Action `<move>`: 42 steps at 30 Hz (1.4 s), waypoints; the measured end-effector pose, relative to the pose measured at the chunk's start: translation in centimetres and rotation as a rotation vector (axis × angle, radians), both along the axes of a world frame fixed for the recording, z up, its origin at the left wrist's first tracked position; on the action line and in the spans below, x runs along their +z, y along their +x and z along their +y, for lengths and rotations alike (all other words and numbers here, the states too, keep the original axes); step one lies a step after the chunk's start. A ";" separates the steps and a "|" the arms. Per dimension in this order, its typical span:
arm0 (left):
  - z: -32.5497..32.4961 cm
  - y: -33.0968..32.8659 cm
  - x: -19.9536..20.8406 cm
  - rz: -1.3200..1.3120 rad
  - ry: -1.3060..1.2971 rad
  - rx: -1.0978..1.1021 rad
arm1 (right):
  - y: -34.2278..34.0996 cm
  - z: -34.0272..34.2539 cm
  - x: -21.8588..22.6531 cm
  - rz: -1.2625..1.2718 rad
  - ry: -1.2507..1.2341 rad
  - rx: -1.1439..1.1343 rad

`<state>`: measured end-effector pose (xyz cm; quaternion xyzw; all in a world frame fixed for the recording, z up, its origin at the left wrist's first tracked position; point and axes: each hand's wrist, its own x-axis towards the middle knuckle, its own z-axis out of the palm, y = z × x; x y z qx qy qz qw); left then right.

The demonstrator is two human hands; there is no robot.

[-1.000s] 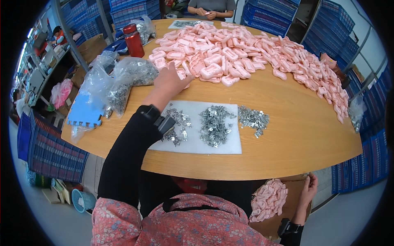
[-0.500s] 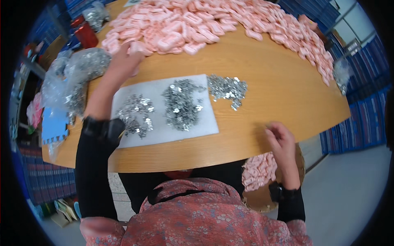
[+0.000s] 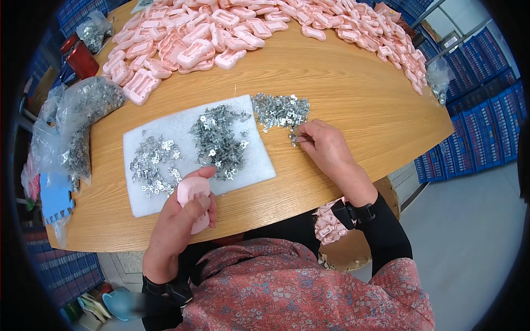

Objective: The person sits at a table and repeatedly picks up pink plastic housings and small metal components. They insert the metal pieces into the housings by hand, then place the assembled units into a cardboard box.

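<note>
Pink case (image 3: pixel 193 186), single, gripped by left hand (image 3: pixel 172 223), right hand (image 3: pixel 328 146) pinching metal bits (image 3: pixel 295 139), three metal piles (image 3: pixel 217 138), one white mat (image 3: pixel 258 164)

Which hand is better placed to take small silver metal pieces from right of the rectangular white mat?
Probably your right hand: its fingertips are at the near edge of those silver metal pieces. Your left hand is farther off and holds an oblong pink plastic shell.

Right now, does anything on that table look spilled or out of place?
A pile of metal bits lies on the bare table, right of the mat, while two other piles sit on it. The first could look spilled, but the right hand is at its near edge, so perhaps it's deliberate.
</note>
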<state>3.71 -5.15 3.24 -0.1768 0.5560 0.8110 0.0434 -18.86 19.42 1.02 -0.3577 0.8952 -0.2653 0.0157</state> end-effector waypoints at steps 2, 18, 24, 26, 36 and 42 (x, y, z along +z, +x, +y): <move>0.1 0.2 0.0 -0.005 0.001 0.010 | 0.2 0.2 0.3 -0.041 -0.005 0.009; 3.4 -3.7 -1.1 0.038 0.406 -0.038 | 7.4 -2.4 4.3 -0.035 -0.300 0.277; 3.4 -3.4 -1.1 0.035 0.411 -0.044 | 7.9 -3.5 4.5 0.082 -0.317 0.503; 3.4 -3.5 -1.2 0.034 0.379 -0.056 | 7.6 -3.6 4.6 0.078 -0.285 0.526; 3.7 -3.7 -2.2 0.087 0.331 0.118 | 9.7 -3.5 2.9 -0.633 -0.366 0.158; 3.8 -3.5 -2.2 0.151 0.160 0.121 | 10.1 -4.5 2.5 -1.057 -0.602 0.015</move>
